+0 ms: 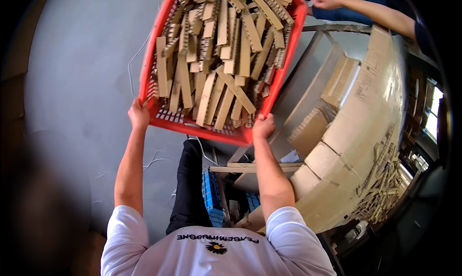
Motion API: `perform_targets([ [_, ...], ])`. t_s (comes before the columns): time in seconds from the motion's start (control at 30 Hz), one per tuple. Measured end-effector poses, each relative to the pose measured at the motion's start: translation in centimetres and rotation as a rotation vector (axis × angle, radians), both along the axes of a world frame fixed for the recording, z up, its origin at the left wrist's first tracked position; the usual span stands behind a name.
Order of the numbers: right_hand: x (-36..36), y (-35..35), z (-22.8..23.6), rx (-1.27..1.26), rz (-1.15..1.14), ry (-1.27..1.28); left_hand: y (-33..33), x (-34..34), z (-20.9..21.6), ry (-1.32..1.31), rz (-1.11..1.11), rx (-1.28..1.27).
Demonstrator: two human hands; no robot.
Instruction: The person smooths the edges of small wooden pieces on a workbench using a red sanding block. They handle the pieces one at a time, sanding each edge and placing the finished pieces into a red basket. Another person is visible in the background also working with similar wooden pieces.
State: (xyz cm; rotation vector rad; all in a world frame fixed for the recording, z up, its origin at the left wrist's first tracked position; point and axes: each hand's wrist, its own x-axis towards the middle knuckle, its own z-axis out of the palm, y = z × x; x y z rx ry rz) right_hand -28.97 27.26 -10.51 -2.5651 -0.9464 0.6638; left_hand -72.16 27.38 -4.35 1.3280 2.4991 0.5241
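Near to far: a white short-sleeved cotton-like shirt (pixel 187 254) with a dark flower motif fills the lower edge, and both bare arms reach forward from it. The left hand (pixel 139 114) and right hand (pixel 263 126) are well apart, each clamped on a near corner of a red rectangular perforated plastic crate (pixel 202 133) – a wide grip that probably keeps the broad load from twisting. The crate is held out in front of the body, perhaps so that it clears the black-trousered leg (pixel 187 184) below. Inside, flat brown corrugated cardboard strips (pixel 226 49) lie loose and crisscrossed, apparently tipped in unsorted; the side walls seem to contain them. Beneath the right forearm stands a blue slotted plastic box (pixel 211 194), beside narrow pale wooden slats (pixel 255 168). To the right run tan taped cardboard panels (pixel 370 107), with a tangled brown cardboard heap (pixel 378 199) beyond. Farthest, a second person's bare hand (pixel 327 1) is near the crate's far right corner – whether touching cannot be told
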Motion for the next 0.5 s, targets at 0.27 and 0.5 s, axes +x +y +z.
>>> perform_targets([
  [0.27,1.2,-4.0,-1.9,0.091,0.026,0.013,-3.4,-0.7,-0.8,0.002,-0.073,-0.081],
  [0.5,-0.4,-5.2,-3.4,-0.102,0.012,0.052,-4.7,-3.0,-1.9,0.039,-0.057,-0.067],
])
